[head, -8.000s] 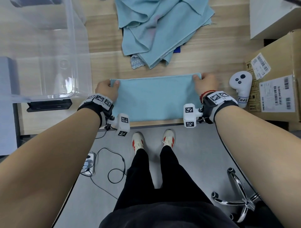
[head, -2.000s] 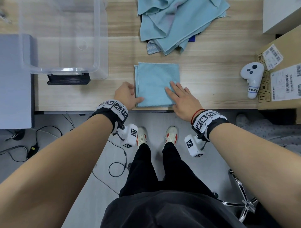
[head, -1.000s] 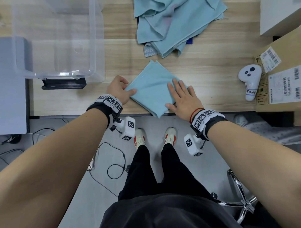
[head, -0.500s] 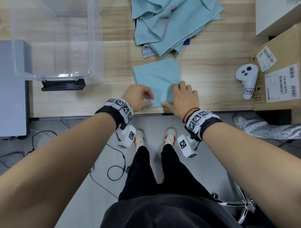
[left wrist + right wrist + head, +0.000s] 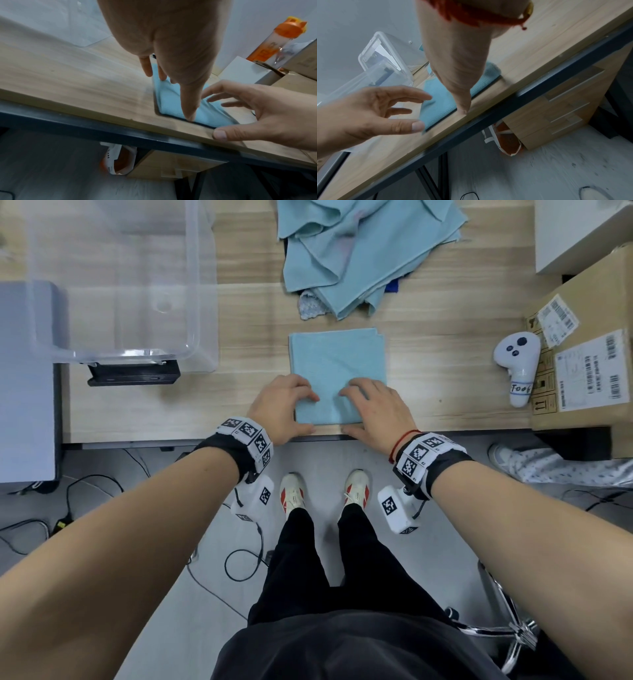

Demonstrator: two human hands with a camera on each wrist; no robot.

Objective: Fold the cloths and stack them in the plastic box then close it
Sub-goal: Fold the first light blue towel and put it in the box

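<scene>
A folded light-blue cloth (image 5: 337, 364) lies square on the wooden table (image 5: 445, 392), close to its near edge. My left hand (image 5: 301, 412) rests its curved fingers on the cloth's near left corner, with the thumb at the near hem (image 5: 188, 116). My right hand (image 5: 354, 412) sits at the near right corner, its fingers loosely spread over the cloth and the thumb (image 5: 219, 134) on the table edge. Neither hand plainly pinches the cloth. A heap of unfolded blue cloths (image 5: 359, 251) lies behind. The clear plastic box (image 5: 137, 354) stands at the left with nothing in it.
A black device (image 5: 133, 374) lies by the box's near wall. On the right are a white controller (image 5: 517, 364), a cardboard box (image 5: 589, 354) and a white box (image 5: 575, 231). An orange-capped bottle (image 5: 278, 40) stands further right. Cables and a chair base lie on the floor.
The cloth, turned diagonal a second ago, now lies square to the table edge. Both hands have drawn in to its near corners, the left one coming onto the cloth.
</scene>
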